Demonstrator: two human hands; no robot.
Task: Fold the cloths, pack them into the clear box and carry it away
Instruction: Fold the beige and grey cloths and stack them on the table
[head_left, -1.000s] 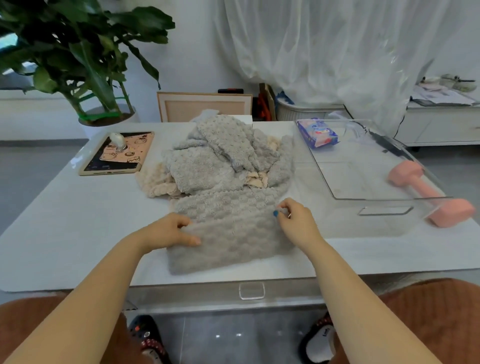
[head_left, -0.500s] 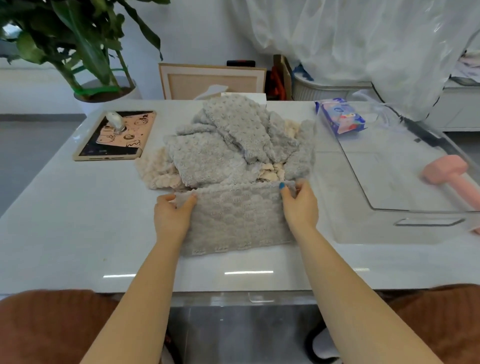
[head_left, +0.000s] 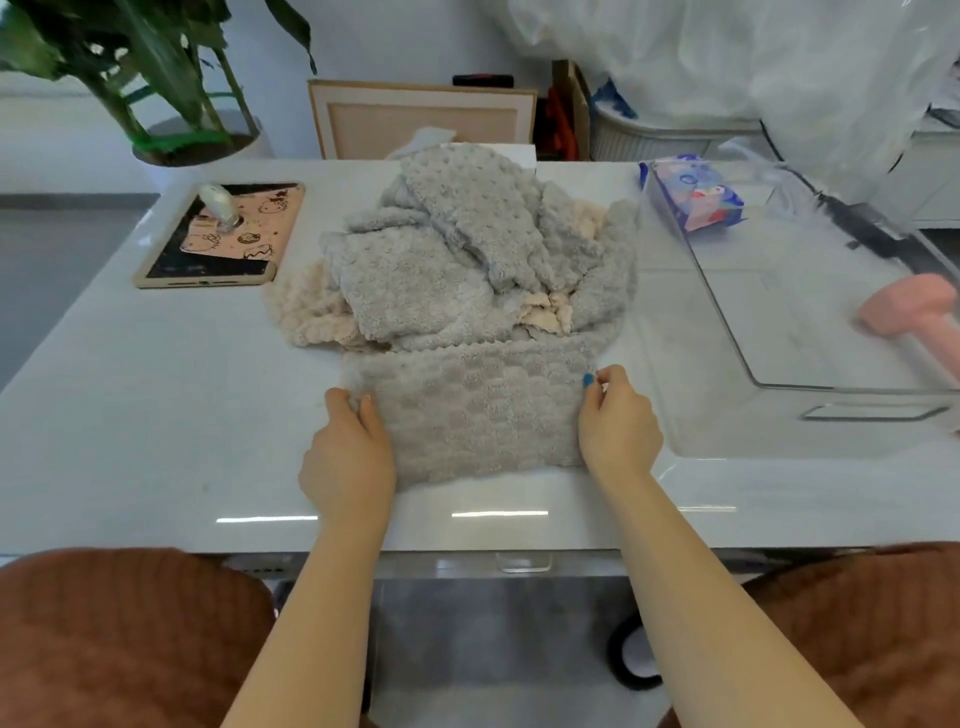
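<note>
A grey fluffy cloth (head_left: 475, 410) lies folded flat on the white table (head_left: 156, 426), close to me. My left hand (head_left: 349, 457) pinches its left edge. My right hand (head_left: 618, 421) pinches its right edge near the far corner. Behind it sits a loose heap of grey cloths (head_left: 467, 249) with beige cloths (head_left: 306, 314) mixed in. The clear box (head_left: 717, 291) stands to the right of the heap, holding a blue packet (head_left: 693, 195).
A tablet in a pink case (head_left: 218, 236) with a small white bottle on it lies at the back left. A potted plant (head_left: 171, 88) stands behind it. A pink dumbbell (head_left: 914, 317) lies at the right edge. My brown-clad knees are below the table edge.
Both hands carried the cloth's near edge away from me over itself and slid to its sides. The view dipped and moved closer to the table.
</note>
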